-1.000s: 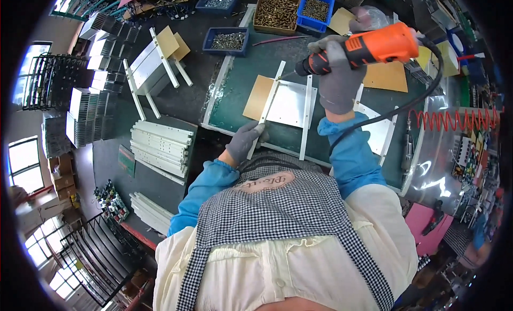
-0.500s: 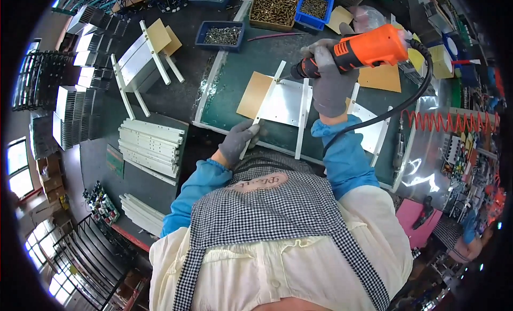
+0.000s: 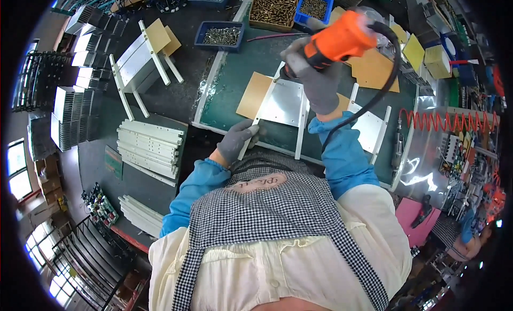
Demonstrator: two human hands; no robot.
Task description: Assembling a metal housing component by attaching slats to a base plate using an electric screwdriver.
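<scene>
My right hand (image 3: 318,86), in a grey glove, is wrapped round an orange and black power screwdriver (image 3: 342,37). The tool's nose is over the far part of a white drilled strip (image 3: 264,104); its bit is hidden, so I cannot tell whether it touches. With grey-gloved fingers closed, my left hand (image 3: 234,142) grips the near end of that strip. The strip lies across a shiny metal panel (image 3: 282,103), and a tan sheet (image 3: 252,96) sticks out on its left. A second white strip (image 3: 302,126) crosses the panel's right side.
Blue bins of screws (image 3: 220,36) and a box of brass-coloured fasteners (image 3: 272,9) stand at the back. On the left are a framed panel assembly (image 3: 140,65) and stacked white strips (image 3: 148,145). The tool's black cord loops over my right forearm; a red coiled hose (image 3: 449,120) hangs right.
My right hand and the power screwdriver have shifted left, and the tool has tilted more upright over the strip. My left hand has stayed on the strip's near end.
</scene>
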